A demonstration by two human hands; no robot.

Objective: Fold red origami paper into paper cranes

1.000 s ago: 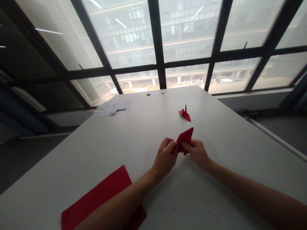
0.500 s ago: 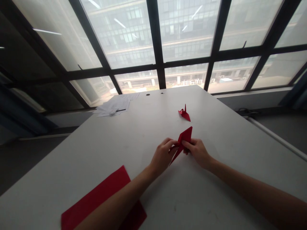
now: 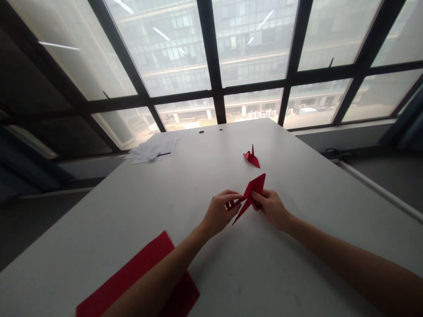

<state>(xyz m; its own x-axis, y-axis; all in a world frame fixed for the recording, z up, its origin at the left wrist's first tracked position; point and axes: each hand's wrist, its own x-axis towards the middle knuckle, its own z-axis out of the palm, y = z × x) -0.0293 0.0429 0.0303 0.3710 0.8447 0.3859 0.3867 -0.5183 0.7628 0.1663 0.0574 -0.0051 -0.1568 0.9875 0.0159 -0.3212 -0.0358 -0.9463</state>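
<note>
Both hands hold a half-folded red paper figure (image 3: 253, 190) just above the white table (image 3: 297, 185). My left hand (image 3: 220, 212) pinches a thin red point that sticks out to the left. My right hand (image 3: 271, 208) grips the figure's wider body from the right, fingers closed on it. A finished red paper crane (image 3: 251, 157) stands on the table a little beyond the hands.
A stack of flat red paper sheets (image 3: 139, 277) lies at the near left under my left forearm. White papers with a dark pen (image 3: 155, 149) sit at the far left corner. Large windows rise behind the table's far edge.
My left hand has drawn a narrow red point out of the figure, to the left and downward. My right hand has kept its grip in almost the same place.
</note>
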